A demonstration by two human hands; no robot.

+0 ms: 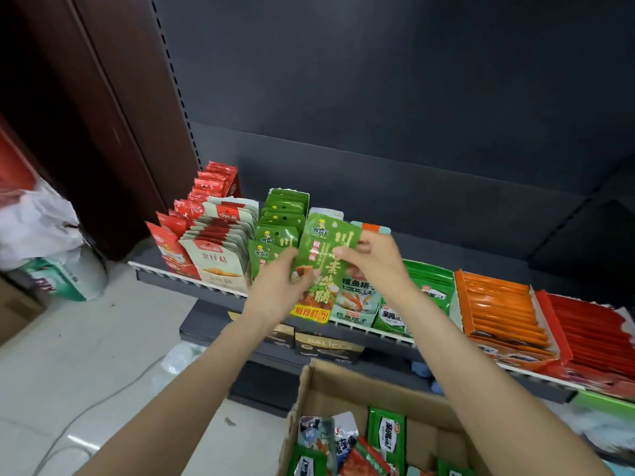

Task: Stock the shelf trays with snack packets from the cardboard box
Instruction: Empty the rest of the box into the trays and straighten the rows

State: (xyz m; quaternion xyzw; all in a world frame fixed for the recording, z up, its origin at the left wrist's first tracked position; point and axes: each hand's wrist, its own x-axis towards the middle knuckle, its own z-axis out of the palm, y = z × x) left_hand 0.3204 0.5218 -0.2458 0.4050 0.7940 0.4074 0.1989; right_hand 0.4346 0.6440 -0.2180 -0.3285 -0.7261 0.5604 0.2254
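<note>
A green snack packet (318,266) with yellow lettering is held up in front of the shelf by both hands. My left hand (275,290) grips its lower left edge. My right hand (374,266) pinches its right side near the top. Right behind and to the left stands the tray of matching green packets (280,231). The open cardboard box (347,389) sits below at the bottom centre, with several mixed packets (385,438) inside.
The shelf (192,280) carries rows of trays: red packets (206,190) and cream packets (220,242) on the left, pale green fish packets (357,297), an orange tray (501,307) and a red tray (594,334) to the right. White bags (41,235) lie on the floor at left.
</note>
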